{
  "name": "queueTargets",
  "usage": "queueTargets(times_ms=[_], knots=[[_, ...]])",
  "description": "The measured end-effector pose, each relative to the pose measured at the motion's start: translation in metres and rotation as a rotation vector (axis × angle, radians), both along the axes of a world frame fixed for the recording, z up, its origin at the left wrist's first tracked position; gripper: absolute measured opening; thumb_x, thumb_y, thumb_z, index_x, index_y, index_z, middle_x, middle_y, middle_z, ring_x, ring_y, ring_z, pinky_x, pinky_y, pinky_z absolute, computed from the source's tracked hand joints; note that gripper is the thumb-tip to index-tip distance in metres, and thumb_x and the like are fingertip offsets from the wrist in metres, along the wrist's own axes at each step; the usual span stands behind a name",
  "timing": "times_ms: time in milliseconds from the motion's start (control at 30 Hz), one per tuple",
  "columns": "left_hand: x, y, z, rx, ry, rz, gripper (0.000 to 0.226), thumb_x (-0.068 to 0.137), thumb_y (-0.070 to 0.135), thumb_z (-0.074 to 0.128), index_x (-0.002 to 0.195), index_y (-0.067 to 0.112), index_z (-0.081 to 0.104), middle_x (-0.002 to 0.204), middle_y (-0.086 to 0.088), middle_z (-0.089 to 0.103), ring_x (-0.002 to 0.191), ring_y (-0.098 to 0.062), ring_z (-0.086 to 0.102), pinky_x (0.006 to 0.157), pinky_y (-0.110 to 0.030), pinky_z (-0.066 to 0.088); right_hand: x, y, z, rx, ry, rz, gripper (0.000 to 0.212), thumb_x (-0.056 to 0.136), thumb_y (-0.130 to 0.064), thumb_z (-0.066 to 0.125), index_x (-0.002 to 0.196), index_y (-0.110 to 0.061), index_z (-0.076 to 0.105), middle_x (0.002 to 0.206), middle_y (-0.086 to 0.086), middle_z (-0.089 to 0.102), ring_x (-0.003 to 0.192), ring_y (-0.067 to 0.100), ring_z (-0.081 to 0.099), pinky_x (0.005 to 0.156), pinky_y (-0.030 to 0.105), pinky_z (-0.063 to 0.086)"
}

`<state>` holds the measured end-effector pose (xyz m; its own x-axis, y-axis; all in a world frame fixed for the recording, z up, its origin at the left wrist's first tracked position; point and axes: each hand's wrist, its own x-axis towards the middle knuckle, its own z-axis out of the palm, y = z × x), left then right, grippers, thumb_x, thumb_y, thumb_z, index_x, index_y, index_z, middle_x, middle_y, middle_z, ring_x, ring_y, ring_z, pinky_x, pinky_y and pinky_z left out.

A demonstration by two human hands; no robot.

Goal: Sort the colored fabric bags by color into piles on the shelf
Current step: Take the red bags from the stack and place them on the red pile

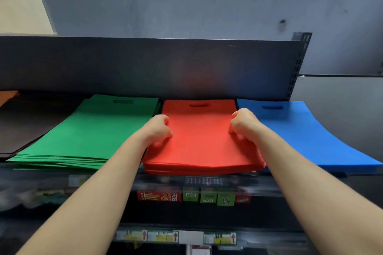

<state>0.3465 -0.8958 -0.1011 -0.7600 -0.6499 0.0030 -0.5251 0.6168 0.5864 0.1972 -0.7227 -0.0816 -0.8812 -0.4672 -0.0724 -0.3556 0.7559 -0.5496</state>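
Observation:
A pile of red fabric bags (202,141) lies in the middle of the top shelf, handle cut-outs toward the back. My left hand (158,127) grips the pile's left edge with curled fingers. My right hand (243,123) grips its right edge the same way. A green pile (83,136) lies directly to the left, a blue pile (310,136) directly to the right, its right side hanging past the shelf end. A black pile (27,126) sits further left, and an orange bag (7,97) shows at the far left edge.
The shelf's black back panel (145,64) rises behind the piles, with a slotted upright post (298,64) at the right. A grey wall stands behind. Below the shelf's front rail (207,181), a lower shelf holds small red and green boxes (196,195); price tags line a lower rail.

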Motion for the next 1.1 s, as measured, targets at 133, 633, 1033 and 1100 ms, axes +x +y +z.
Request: queueTargets(times_ms=[133,633,1033,1100], knots=[[0.002,0.000,0.003,-0.012,-0.114,-0.060,0.043,0.082,0.010,0.066,0.123,0.005,0.053,0.122,-0.011,0.055,0.109,-0.024,0.052,0.093,-0.030,0.039,0.002,0.000,0.001,0.146,-0.027,0.064,0.028,0.078,-0.007,0.069,0.105,-0.001,0.064,0.089,0.014,0.060,0.075,0.028,0.053,0.063,0.026,0.043],[-0.005,-0.006,-0.008,-0.004,0.005,0.019,0.064,0.078,0.016,0.074,0.135,0.004,0.048,0.137,-0.011,0.051,0.125,-0.023,0.048,0.103,-0.026,0.034,-0.002,-0.001,-0.002,0.067,-0.018,0.050,0.023,0.076,-0.003,0.066,0.098,0.001,0.063,0.075,0.012,0.056,0.060,0.023,0.050,0.052,0.022,0.039],[-0.016,-0.004,-0.020,-0.036,0.012,0.065,0.067,0.080,0.020,0.073,0.137,0.002,0.043,0.140,-0.014,0.046,0.129,-0.026,0.045,0.107,-0.031,0.034,-0.005,-0.007,-0.024,-0.009,0.110,-0.005,0.009,0.081,0.000,0.051,0.089,-0.005,0.054,0.108,0.015,0.052,0.081,0.032,0.052,0.065,0.031,0.042],[-0.017,-0.002,-0.018,-0.045,-0.001,0.064,0.064,0.081,0.019,0.072,0.136,0.002,0.044,0.139,-0.015,0.048,0.127,-0.027,0.046,0.104,-0.031,0.035,-0.004,-0.007,-0.025,-0.003,0.125,0.007,0.008,0.080,0.001,0.048,0.079,-0.006,0.050,0.112,0.016,0.052,0.087,0.032,0.049,0.069,0.032,0.042]])
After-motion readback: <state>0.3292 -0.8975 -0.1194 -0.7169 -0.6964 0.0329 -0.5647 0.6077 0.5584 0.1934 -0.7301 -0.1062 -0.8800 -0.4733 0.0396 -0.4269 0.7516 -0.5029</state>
